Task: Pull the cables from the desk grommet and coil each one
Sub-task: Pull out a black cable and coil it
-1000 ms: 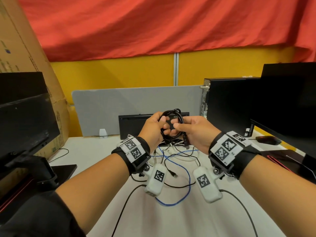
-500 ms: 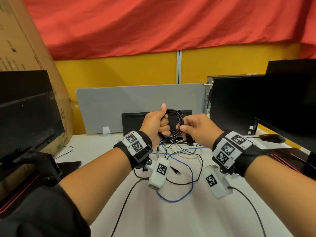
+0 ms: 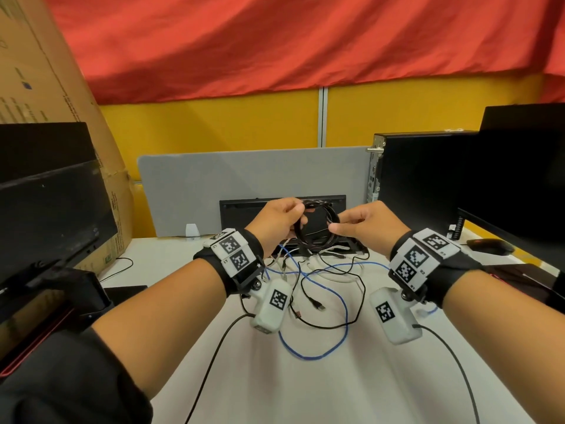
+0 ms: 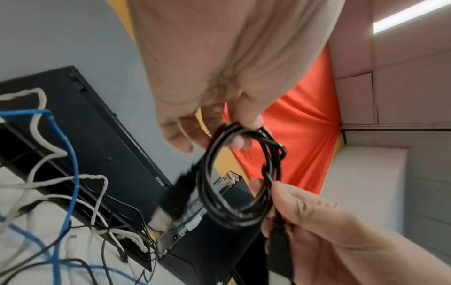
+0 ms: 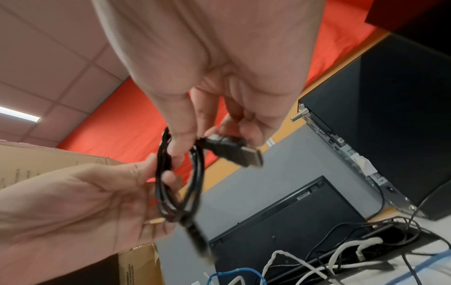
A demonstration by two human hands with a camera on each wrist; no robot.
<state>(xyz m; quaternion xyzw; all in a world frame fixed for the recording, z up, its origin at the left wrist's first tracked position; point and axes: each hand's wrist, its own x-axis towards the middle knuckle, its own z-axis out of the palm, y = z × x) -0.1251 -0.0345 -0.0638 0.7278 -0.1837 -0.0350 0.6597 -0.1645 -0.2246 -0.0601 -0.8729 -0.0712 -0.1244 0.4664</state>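
A black cable wound into a small coil [image 3: 335,217] hangs in the air above the back of the white desk [image 3: 321,377], held between both hands. My left hand [image 3: 298,214] pinches the coil's left and upper side [image 4: 234,177] between thumb and fingers. My right hand [image 3: 334,226] pinches the opposite side, and its fingers also hold the cable's black plug [image 5: 234,152]. The other plug end [image 5: 200,248] dangles blurred below the coil. Beneath the hands a blue cable [image 3: 344,304], a white cable [image 3: 336,278] and thin black cables [image 3: 362,298] lie loose, running to the grommet [image 4: 136,244].
A black keyboard [image 3: 244,215] leans on the grey partition [image 3: 244,179] behind the hands. A PC tower [image 3: 428,194], a monitor [image 3: 519,215] and a mouse [image 3: 489,244] stand on the right. On the left are another monitor [image 3: 46,209] and a cardboard box [image 3: 46,71].
The coil has turned to face me as an open ring and the hands have drawn slightly apart. The plug that hung below the right hand now sits in its fingers.
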